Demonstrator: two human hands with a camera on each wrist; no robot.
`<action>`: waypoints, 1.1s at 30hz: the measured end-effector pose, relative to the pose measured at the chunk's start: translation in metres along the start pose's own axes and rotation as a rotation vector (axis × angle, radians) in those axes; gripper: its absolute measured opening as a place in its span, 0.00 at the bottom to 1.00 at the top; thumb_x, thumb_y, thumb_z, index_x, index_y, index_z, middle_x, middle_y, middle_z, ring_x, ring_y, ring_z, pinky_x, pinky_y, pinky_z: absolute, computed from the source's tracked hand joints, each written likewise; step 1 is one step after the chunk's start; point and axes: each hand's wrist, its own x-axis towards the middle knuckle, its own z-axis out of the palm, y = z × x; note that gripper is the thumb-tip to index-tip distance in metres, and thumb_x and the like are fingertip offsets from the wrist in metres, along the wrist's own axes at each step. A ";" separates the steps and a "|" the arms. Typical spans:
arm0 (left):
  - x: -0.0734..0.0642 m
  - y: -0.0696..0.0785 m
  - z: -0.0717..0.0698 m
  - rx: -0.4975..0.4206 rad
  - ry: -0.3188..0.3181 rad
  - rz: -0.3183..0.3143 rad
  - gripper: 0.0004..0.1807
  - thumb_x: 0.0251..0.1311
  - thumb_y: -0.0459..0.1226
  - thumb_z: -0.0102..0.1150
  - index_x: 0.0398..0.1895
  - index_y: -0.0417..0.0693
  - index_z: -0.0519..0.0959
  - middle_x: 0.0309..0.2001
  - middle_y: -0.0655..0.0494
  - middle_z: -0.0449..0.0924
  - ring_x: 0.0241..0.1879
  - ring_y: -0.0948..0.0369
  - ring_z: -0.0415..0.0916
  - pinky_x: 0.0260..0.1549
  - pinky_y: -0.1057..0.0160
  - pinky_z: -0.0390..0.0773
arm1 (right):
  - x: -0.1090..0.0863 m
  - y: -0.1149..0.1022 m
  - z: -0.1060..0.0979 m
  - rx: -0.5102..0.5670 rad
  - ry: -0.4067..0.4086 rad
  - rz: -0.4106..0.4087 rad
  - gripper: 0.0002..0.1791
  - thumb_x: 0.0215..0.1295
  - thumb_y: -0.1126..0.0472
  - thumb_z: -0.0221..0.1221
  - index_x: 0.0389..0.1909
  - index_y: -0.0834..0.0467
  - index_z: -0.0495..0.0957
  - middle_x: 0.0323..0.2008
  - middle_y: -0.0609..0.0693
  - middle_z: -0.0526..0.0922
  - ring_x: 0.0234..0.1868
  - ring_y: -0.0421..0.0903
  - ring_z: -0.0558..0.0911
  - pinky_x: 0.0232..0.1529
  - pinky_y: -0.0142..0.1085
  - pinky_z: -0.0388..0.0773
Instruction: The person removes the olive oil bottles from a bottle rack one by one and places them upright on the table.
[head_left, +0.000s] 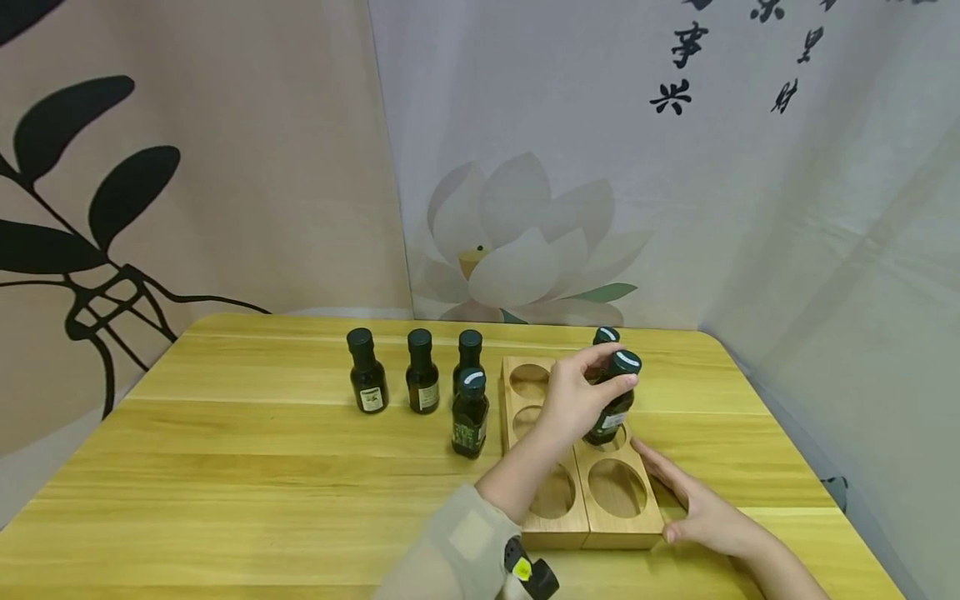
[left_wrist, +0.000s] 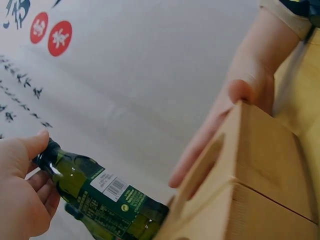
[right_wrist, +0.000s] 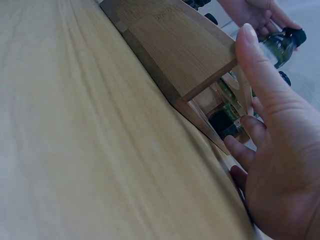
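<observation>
My left hand (head_left: 581, 392) grips a small green glass bottle (left_wrist: 112, 197) by its neck, just under the dark cap. The bottle leans a little, its base at the right row's hole in a wooden bottle rack (head_left: 622, 527). My right hand (head_left: 701, 508) lies along the rack's right side, fingers stretched along the wall and thumb at the near corner. Behind the held bottle, another dark cap (head_left: 606, 335) shows at the rack's far end. In the right wrist view, the right thumb (right_wrist: 260, 65) touches the rack's edge, and a bottle shows inside through the open side.
Left of the rack stand several upright bottles; the closest to it is a labelled bottle (head_left: 470, 421), with another bottle (head_left: 367, 375) farthest left. Round holes (head_left: 551, 492) line the rack's left row. A printed cloth backdrop (head_left: 525, 125) hangs behind the wooden table (head_left: 262, 483).
</observation>
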 end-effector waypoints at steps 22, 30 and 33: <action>0.002 0.065 -0.028 -0.004 0.019 0.204 0.19 0.56 0.35 0.68 0.52 0.46 0.82 0.37 0.53 0.82 0.39 0.63 0.74 0.35 0.66 0.77 | -0.001 -0.002 0.001 -0.003 -0.001 0.019 0.49 0.62 0.36 0.56 0.76 0.52 0.45 0.74 0.51 0.50 0.68 0.35 0.56 0.60 0.28 0.56; -0.002 0.083 -0.045 0.012 0.049 0.240 0.18 0.56 0.35 0.69 0.51 0.47 0.82 0.37 0.57 0.82 0.40 0.64 0.73 0.41 0.61 0.75 | -0.001 -0.003 0.001 0.005 -0.002 0.026 0.49 0.62 0.36 0.56 0.76 0.52 0.45 0.74 0.51 0.50 0.68 0.34 0.56 0.60 0.28 0.56; -0.002 0.089 -0.053 0.007 0.060 0.271 0.18 0.55 0.34 0.69 0.51 0.44 0.82 0.36 0.55 0.82 0.39 0.63 0.74 0.43 0.57 0.76 | -0.001 -0.003 0.001 -0.004 0.001 0.027 0.49 0.62 0.36 0.56 0.76 0.52 0.45 0.74 0.50 0.50 0.68 0.34 0.56 0.60 0.28 0.56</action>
